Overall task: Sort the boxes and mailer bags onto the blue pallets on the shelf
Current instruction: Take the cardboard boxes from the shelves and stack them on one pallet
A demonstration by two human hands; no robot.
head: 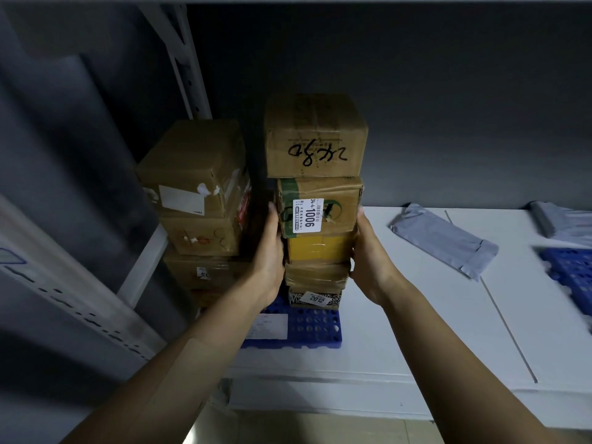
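A tall stack of cardboard boxes stands on a blue pallet [315, 330] on the white shelf. Its top box [315, 136] carries black handwriting, and under it sits a box with a white "1006" label [320, 206], then a yellow box [318, 248] and smaller boxes below. My left hand [269, 254] presses flat against the stack's left side with straight fingers. My right hand [368, 254] presses flat against its right side. A second stack of boxes [195, 193] stands just to the left. A grey mailer bag [445, 238] lies on the shelf to the right.
A second blue pallet [570, 274] shows at the right edge, with another grey mailer bag [560, 222] behind it. A white shelf upright [182, 56] rises behind the left stack. The shelf's front edge [352, 386] runs below the pallet.
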